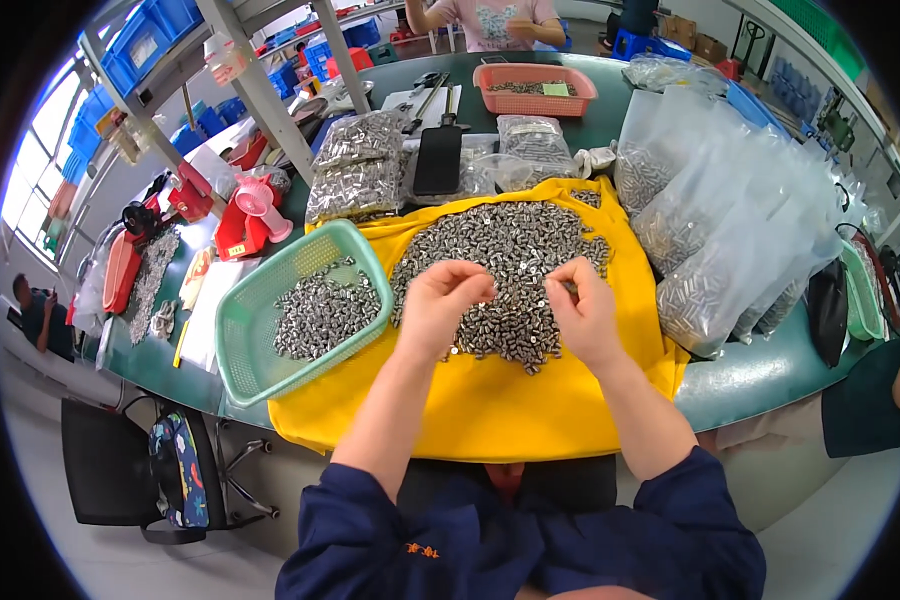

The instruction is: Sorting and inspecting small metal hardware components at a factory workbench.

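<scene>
A broad pile of small, shiny metal cylindrical parts (515,330) lies on a yellow cloth (490,425) in front of me. Over the left-middle of the pile, my left hand (442,305) is closed in a pinch, thumb against fingers. Facing it across a short gap, my right hand (585,312) pinches too, above the pile's right part. What sits between the fingertips of either hand is too small to make out. Left of the pile, a green plastic basket (232,345) holds more loose parts of the same look, its right side resting on the cloth.
Clear bags of metal parts (355,165) and a black phone (438,160) lie behind the pile. Large filled plastic bags (710,240) crowd the right. A pink basket (535,103) stands farther back, near another person (495,25). At left are a pink fan (260,205) and red bins (240,230).
</scene>
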Tool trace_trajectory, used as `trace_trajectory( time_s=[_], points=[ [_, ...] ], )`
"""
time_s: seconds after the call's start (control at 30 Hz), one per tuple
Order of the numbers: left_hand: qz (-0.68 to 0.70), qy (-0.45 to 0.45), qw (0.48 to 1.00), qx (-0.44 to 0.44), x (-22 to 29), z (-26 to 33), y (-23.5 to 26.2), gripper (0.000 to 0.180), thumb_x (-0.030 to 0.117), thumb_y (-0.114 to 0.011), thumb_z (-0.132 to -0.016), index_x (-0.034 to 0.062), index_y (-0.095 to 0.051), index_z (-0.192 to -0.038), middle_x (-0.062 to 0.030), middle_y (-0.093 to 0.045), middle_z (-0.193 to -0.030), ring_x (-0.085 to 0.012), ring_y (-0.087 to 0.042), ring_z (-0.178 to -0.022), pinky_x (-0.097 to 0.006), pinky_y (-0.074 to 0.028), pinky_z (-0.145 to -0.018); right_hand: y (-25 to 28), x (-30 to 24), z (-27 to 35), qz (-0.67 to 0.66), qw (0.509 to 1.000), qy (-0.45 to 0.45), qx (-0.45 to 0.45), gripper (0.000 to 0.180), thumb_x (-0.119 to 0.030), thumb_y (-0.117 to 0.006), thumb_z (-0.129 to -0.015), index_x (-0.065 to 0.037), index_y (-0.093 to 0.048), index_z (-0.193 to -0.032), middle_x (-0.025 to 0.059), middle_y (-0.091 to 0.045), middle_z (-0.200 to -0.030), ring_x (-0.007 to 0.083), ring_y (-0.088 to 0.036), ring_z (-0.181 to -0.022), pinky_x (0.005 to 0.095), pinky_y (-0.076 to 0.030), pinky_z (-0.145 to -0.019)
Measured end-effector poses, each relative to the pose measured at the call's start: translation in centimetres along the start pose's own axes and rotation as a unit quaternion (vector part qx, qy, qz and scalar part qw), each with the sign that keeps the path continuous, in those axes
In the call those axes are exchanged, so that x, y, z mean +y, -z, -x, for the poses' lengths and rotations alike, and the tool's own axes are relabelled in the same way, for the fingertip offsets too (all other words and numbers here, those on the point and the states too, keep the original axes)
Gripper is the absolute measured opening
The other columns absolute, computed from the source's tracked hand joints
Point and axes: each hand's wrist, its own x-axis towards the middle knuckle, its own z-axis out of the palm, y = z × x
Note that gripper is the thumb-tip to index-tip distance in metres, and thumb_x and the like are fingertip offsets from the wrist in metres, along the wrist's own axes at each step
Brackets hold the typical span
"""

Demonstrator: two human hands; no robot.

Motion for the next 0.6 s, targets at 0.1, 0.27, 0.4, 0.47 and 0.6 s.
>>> trace_trajectory(
  time_s=[0.1,0.27,0.4,0.47,0.6],
  points=[
    [-0.165,-0.164,0.969,0.087,4.4,1.2,3.0,0.011,-0.002,-0.058,-0.078,0.0024,-0.060,-0.087,-0.0029,-0.062,-0.078,-0.0076,-0.056,-0.071,-0.020,-0.046,-0.066,0.6,1.3,-0.4,0.005,1.000,0.005,0.022,0.007,-0.008,-0.054,-0.080,-0.002,-0.049,-0.079,0.0035,-0.048,-0.057,0.0086,-0.042,-0.049,0.0233,-0.035,-0.046],
    [-0.553,-0.152,0.779,0.254,7.5,2.8,11.9,0.015,0.008,-0.061,-0.076,-0.0008,-0.061,-0.088,-0.0067,-0.064,-0.075,-0.0093,-0.060,-0.069,-0.022,-0.046,-0.065,0.0,2.0,-1.1,0.039,0.999,0.030,0.015,0.008,-0.010,-0.054,-0.081,-0.003,-0.050,-0.081,0.0054,-0.050,-0.061,0.0117,-0.046,-0.054,0.0250,-0.038,-0.050],
    [-0.658,-0.036,0.730,0.182,7.1,3.4,14.0,0.018,0.013,-0.062,-0.075,0.0054,-0.063,-0.091,-0.0103,-0.064,-0.083,-0.0212,-0.062,-0.077,-0.027,-0.047,-0.068,-0.4,2.0,-1.6,0.045,0.998,0.044,0.016,0.008,-0.011,-0.055,-0.081,-0.003,-0.052,-0.081,0.0033,-0.052,-0.061,0.0083,-0.046,-0.052,0.0230,-0.038,-0.049],
    [-0.686,-0.109,0.692,0.198,6.4,3.7,13.1,0.018,0.013,-0.062,-0.075,0.0061,-0.063,-0.092,-0.0096,-0.064,-0.088,-0.0213,-0.062,-0.081,-0.028,-0.047,-0.069,-0.5,2.6,-1.5,0.059,0.997,0.048,0.018,0.008,-0.012,-0.056,-0.081,-0.004,-0.053,-0.081,0.0018,-0.052,-0.059,0.0058,-0.044,-0.049,0.0218,-0.037,-0.047],
    [-0.579,-0.250,0.770,0.096,4.4,3.6,7.8,0.022,0.017,-0.062,-0.077,0.0090,-0.062,-0.097,-0.0069,-0.061,-0.101,-0.0202,-0.059,-0.088,-0.029,-0.045,-0.078,-0.6,3.1,-1.0,0.050,0.998,0.020,0.013,0.009,-0.012,-0.056,-0.080,-0.004,-0.053,-0.081,0.0014,-0.052,-0.058,0.0060,-0.044,-0.049,0.0221,-0.037,-0.047]
  ],
)
